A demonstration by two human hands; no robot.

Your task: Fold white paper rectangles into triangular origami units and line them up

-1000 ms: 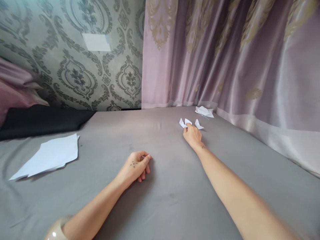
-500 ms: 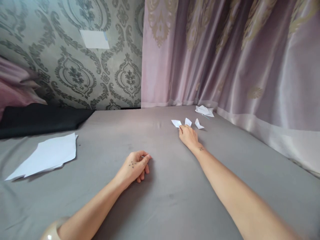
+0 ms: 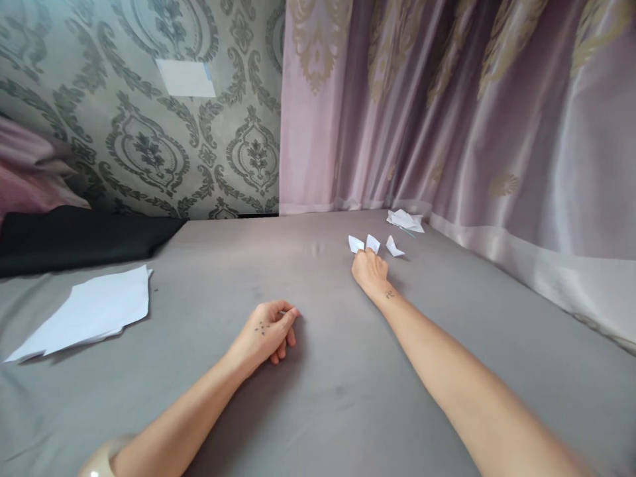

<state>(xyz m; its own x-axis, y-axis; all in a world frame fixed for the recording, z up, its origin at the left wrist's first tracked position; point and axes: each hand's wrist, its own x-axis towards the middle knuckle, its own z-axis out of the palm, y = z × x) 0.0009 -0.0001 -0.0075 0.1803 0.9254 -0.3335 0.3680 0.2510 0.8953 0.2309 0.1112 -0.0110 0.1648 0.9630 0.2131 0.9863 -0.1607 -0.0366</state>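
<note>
Presently | left folded paper point(image 3: 355, 244) on grey cloth point(image 3: 318, 404) sits closer to middle folded paper point(image 3: 373, 242) than half a second ago; judged a spacing adjustment, seemingly unfinished | right folded paper point(image 3: 394, 247) near but apart | right hand point(image 3: 370, 269) at the first two, fingertips hidden, grip cannot be told | left hand point(image 3: 269, 328) loosely curled, nothing visible held

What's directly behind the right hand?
Two white paper shapes show just past the right hand: the left one and the middle one. The hand covers their near lower parts and its own fingertips, so any grip is hidden.
</note>
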